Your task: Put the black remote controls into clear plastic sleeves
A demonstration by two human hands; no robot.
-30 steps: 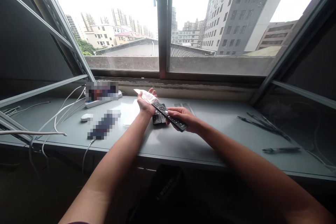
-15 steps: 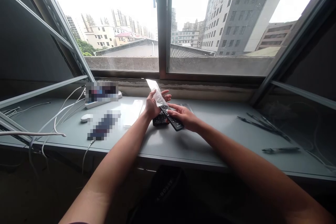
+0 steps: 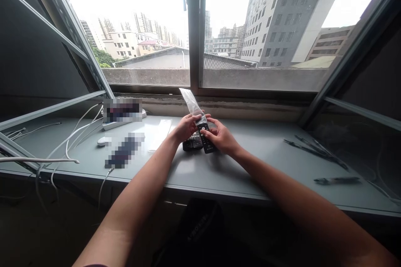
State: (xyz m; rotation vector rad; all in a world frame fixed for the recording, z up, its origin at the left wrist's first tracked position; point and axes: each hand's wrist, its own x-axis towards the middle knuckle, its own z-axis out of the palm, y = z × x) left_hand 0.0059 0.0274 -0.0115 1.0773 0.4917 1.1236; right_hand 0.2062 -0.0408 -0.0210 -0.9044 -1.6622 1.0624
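A black remote control (image 3: pixel 207 142) is held tilted above the desk, its upper end inside a clear plastic sleeve (image 3: pixel 189 101). The fingers of my left hand (image 3: pixel 186 127) pinch the sleeve where it meets the remote. My right hand (image 3: pixel 221 137) grips the remote from the right, thumb on its buttons. Under and left of it, other black remotes (image 3: pixel 191 142) lie side by side on the grey desk (image 3: pixel 244 175); my left hand partly covers them.
Left of my hands lie white plastic sleeves (image 3: pixel 160 133), a blurred-out dark object (image 3: pixel 122 153), a white mouse-like item (image 3: pixel 102 141), a power strip (image 3: pixel 125 122) and white cables (image 3: pixel 67 137). Pens (image 3: pixel 316 152) lie at the right. Metal frames stand at both sides, a window behind.
The held remote has turned more upright, and the sleeve's free end has moved right and up. My left hand has shifted right and closed its fingers on the sleeve.
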